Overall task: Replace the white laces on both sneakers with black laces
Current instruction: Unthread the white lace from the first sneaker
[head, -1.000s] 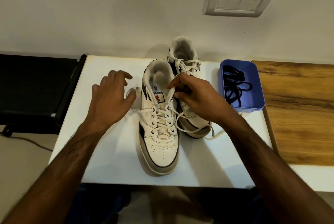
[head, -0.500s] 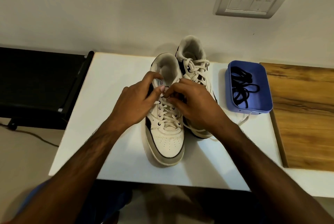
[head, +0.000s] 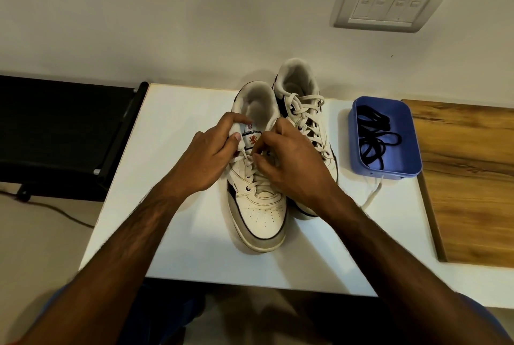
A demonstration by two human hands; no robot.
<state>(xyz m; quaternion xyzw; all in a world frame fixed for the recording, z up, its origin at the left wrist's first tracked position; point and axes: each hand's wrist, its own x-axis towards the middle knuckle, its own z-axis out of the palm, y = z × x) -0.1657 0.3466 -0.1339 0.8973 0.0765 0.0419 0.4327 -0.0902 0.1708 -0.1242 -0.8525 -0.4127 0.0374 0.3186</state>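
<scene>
Head view: the near sneaker (head: 258, 205) is steadied at its collar by the pinching left hand (head: 207, 159) so its white lace (head: 251, 175) can be loosened by the right hand (head: 292, 164), fingers curled at the top eyelets, apparently pinching it.

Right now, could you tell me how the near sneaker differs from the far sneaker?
The near sneaker is held at its tongue by the left hand, and the right hand works its white lace; the far sneaker is untouched. The near one sits closer and left; the far one is partly hidden behind it. Both are white and white-laced.
</scene>
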